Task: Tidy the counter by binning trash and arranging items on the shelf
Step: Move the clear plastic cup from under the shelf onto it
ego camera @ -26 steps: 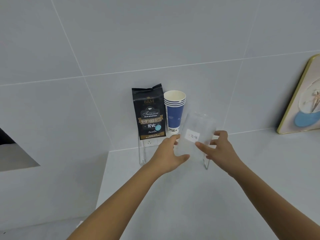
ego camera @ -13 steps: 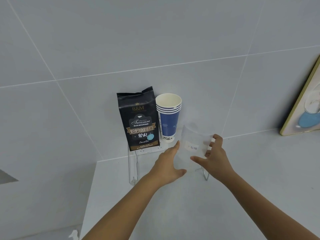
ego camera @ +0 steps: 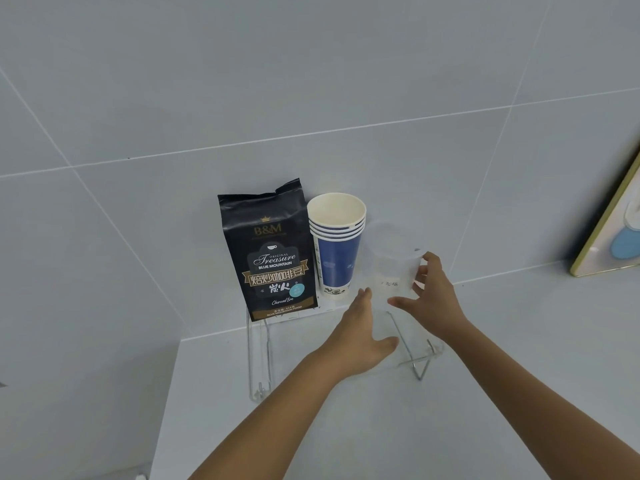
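Cups: four stacked; bag: one.

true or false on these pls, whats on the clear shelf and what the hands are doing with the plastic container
1. The coffee bag stands upright at the left end of the clear shelf. True.
2. The stack of paper cups lies tipped on its side. False: it stands upright, mouth up, just right of the bag.
3. The clear plastic container sits to the right of the cups. True.
4. The right hand has fingers on the container's right side. True.
5. The left hand grips the coffee bag. False: it is open, in front of the container, touching neither bag nor cups.
6. The container's lid is off. False: a clear lid covers its top.
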